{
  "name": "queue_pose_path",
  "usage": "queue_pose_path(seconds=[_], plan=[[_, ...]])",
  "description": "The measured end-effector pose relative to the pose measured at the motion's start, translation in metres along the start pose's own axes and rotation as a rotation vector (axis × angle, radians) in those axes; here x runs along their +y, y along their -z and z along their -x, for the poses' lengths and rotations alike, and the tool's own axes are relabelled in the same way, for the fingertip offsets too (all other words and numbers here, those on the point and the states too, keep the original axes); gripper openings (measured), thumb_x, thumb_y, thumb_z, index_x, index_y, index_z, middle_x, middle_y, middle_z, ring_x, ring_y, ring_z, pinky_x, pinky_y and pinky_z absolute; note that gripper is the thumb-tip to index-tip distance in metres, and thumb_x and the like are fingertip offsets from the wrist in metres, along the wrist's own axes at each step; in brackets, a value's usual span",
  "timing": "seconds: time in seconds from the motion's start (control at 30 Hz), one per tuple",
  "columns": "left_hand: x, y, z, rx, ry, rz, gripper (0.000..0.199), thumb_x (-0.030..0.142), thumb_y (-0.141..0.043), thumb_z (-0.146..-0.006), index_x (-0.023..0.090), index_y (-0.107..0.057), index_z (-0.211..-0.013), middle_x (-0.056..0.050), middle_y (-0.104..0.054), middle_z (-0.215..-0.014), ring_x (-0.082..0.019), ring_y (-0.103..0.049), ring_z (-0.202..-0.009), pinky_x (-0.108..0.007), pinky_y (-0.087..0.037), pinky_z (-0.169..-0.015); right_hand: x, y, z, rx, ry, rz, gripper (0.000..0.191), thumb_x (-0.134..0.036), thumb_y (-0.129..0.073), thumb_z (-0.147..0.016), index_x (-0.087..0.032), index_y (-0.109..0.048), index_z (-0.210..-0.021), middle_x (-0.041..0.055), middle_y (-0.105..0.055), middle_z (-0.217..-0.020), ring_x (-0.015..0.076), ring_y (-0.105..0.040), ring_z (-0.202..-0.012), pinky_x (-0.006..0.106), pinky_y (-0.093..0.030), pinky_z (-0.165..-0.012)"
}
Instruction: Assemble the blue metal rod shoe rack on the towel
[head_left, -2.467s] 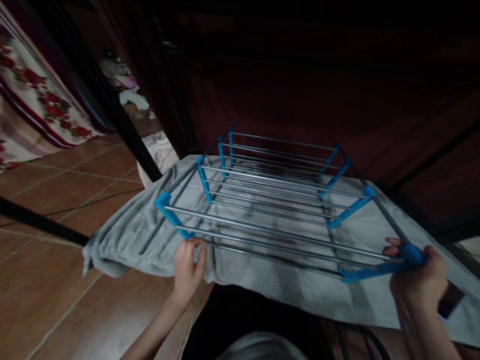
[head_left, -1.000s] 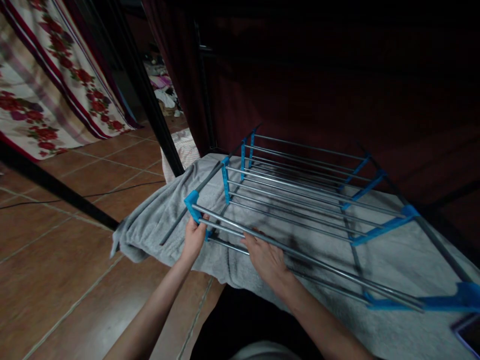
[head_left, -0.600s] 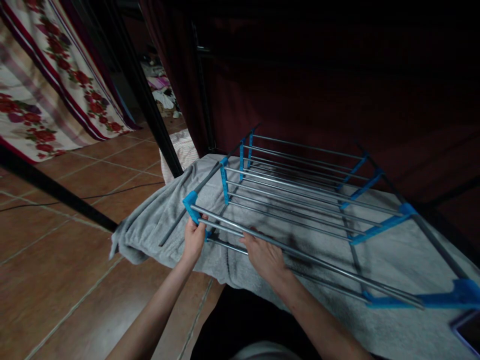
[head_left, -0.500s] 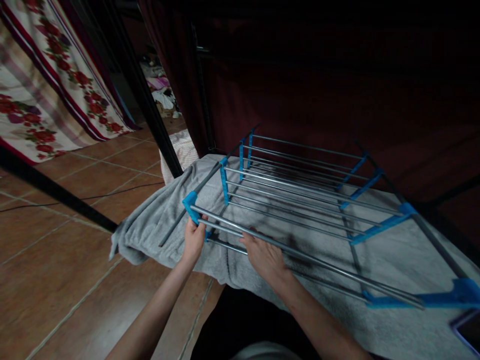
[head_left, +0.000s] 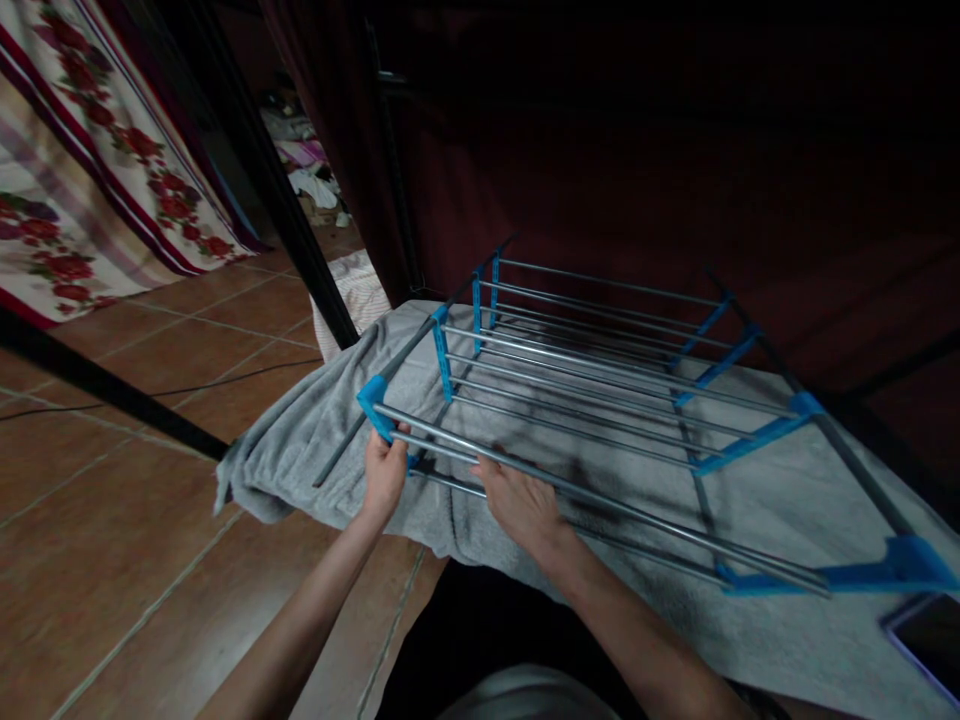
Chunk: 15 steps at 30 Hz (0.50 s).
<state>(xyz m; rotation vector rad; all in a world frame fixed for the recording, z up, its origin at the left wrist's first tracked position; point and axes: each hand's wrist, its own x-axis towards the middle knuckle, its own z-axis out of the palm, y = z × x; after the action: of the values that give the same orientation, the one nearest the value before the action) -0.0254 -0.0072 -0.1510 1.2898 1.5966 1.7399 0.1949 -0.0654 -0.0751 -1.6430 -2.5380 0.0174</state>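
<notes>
A drying-rack-like frame (head_left: 619, 370) of grey metal bars and blue brackets stretches across a grey blanket (head_left: 296, 445), from the near edge back toward the far edge. The person's left hand (head_left: 385, 470), by the blanket's near edge, is curled closed with thumb and fingers around the lower part of the near left bracket (head_left: 373, 398), where the second bar (head_left: 439, 449) meets it. The right hand (head_left: 521, 500) is farther along that edge, back uppermost, fingers bent around the second bar just below the top bar; its fingertips are partly hidden, so how tightly they close cannot be told. The bar's far end lies at the near right bracket (head_left: 911, 562). Toward the blanket's near right corner is a dark, flat, phone-like object (head_left: 930, 640), cut off by the view. The blanket's left corner hangs over a brown tiled floor (head_left: 169, 540), with a floral curtain (head_left: 142, 145) beyond.
</notes>
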Motion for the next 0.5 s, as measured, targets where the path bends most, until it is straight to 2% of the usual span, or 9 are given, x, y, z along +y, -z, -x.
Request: queue_pose_path(seconds=[0.3, 0.4, 0.5], plan=[[-0.002, -0.002, -0.003, 0.035, 0.031, -0.017, 0.038, 0.053, -0.066, -0.074, 0.025, -0.042, -0.072, 0.005, -0.042, -0.063, -0.015, -0.037, -0.058, -0.029, -0.033, -0.057, -0.001, -0.004, -0.002, -0.016, -0.033, -0.116, 0.036, -0.037, -0.031, -0.106, -0.027, -0.062, -0.121, 0.0045, -0.074, -0.102, 0.0193, -0.071, -0.092, 0.030, -0.055, -0.081], [-0.002, 0.005, -0.007, -0.005, -0.009, -0.088, 0.038, 0.053, -0.066, -0.074, 0.023, -0.043, -0.069, 0.005, -0.045, -0.061, -0.015, -0.040, -0.057, -0.030, -0.033, -0.056, 0.000, -0.006, -0.002, 0.026, -0.002, -0.159, 0.035, -0.035, -0.031, -0.107, -0.027, -0.062, -0.120, 0.0024, -0.073, -0.107, 0.0178, -0.070, -0.094, 0.029, -0.055, -0.083], [0.008, 0.007, -0.008, -0.104, -0.116, -0.244, 0.034, 0.056, -0.061, -0.080, 0.024, -0.051, -0.071, 0.003, -0.050, -0.064, -0.019, -0.046, -0.060, -0.032, -0.039, -0.055, 0.004, 0.000, -0.003, 0.110, 0.092, -0.125, 0.032, -0.036, -0.036, -0.106, -0.022, -0.063, -0.115, 0.0027, -0.070, -0.115, 0.0163, -0.067, -0.103, 0.030, -0.049, -0.097]])
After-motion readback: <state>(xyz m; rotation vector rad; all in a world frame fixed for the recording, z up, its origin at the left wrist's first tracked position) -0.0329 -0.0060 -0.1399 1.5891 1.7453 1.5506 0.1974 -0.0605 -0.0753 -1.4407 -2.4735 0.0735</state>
